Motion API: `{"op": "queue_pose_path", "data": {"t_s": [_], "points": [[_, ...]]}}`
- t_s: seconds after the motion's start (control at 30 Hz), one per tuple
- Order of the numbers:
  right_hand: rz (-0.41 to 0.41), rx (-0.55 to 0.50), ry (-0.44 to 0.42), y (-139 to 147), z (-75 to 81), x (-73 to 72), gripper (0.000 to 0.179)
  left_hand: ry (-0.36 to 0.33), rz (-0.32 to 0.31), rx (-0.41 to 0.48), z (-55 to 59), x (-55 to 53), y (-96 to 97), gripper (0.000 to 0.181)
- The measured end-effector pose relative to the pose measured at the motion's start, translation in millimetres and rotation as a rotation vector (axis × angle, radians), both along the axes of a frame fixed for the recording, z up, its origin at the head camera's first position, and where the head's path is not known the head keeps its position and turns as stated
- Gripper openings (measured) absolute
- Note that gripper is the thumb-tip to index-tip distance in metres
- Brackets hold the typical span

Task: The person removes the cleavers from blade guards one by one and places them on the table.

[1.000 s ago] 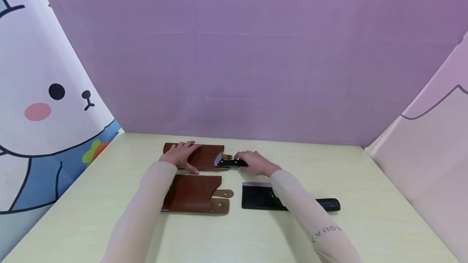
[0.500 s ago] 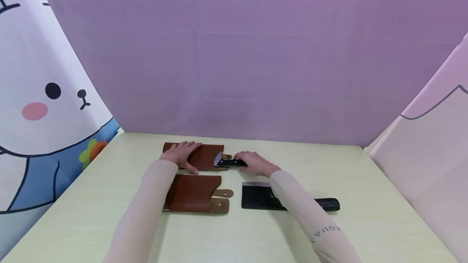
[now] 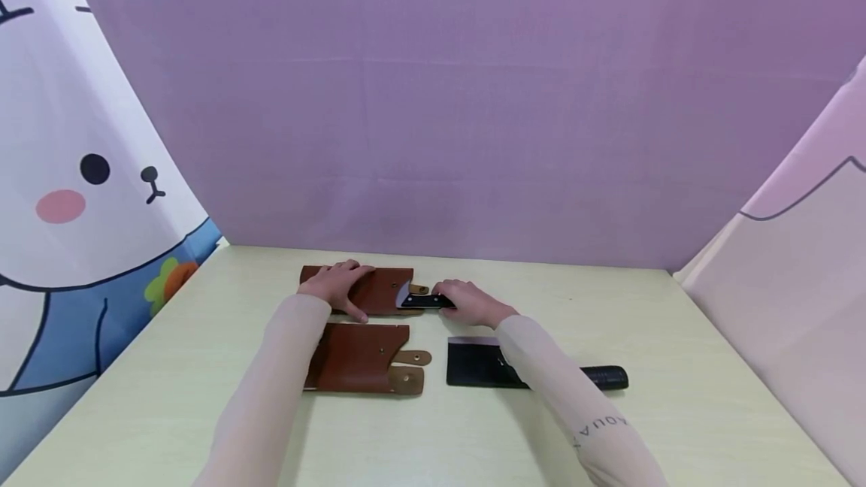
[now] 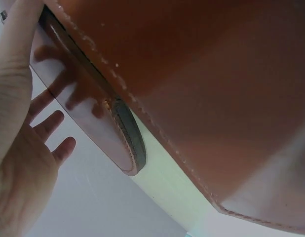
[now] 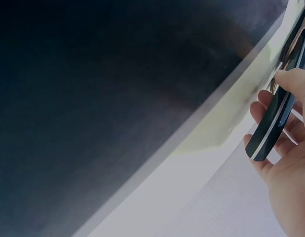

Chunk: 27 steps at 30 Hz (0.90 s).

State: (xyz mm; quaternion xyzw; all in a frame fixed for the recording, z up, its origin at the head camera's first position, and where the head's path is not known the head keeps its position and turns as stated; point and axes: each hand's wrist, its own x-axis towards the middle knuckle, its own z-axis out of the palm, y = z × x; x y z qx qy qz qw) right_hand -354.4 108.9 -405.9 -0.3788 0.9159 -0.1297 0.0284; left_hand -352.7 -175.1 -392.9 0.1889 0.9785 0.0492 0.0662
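At the back of the table lies a brown leather knife sheath point(image 3: 375, 290), with my left hand point(image 3: 334, 285) resting across its left part, fingers and thumb spread. In the left wrist view those fingers point(image 4: 56, 123) reach past the far sheath's edge. A knife sits in that sheath, its blade mostly hidden and its black handle point(image 3: 422, 301) sticking out to the right. My right hand point(image 3: 473, 303) grips the end of this handle; the right wrist view shows thumb and fingers around the black handle point(image 5: 271, 126).
Nearer the front lies a second brown sheath point(image 3: 361, 359) with two snap straps, partly behind the left sleeve. A black-bladed cleaver point(image 3: 473, 365) rests under the right forearm, its ribbed handle point(image 3: 605, 377) pointing right. A purple backdrop point(image 3: 433, 134) rises behind the table.
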Motion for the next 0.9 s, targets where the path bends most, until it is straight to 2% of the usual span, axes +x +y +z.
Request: {"op": "queue_pose_path", "data": {"t_s": [0.3,0.57,0.9], "points": [[-0.020,0.027,0.003,-3.6,-2.1,-1.5,0.027,0.013,-0.016,0.027,0.7,0.7,-1.8,0.099],[-0.003,0.003,-0.002,-3.3,-4.3,-3.6,0.026,-0.002,0.019,0.065,1.1,2.4,-1.7,0.097],[-0.012,-0.019,-0.002,-1.6,-3.9,-3.5,0.027,0.032,0.028,0.073,-4.4,-3.2,-2.9,0.101]]}}
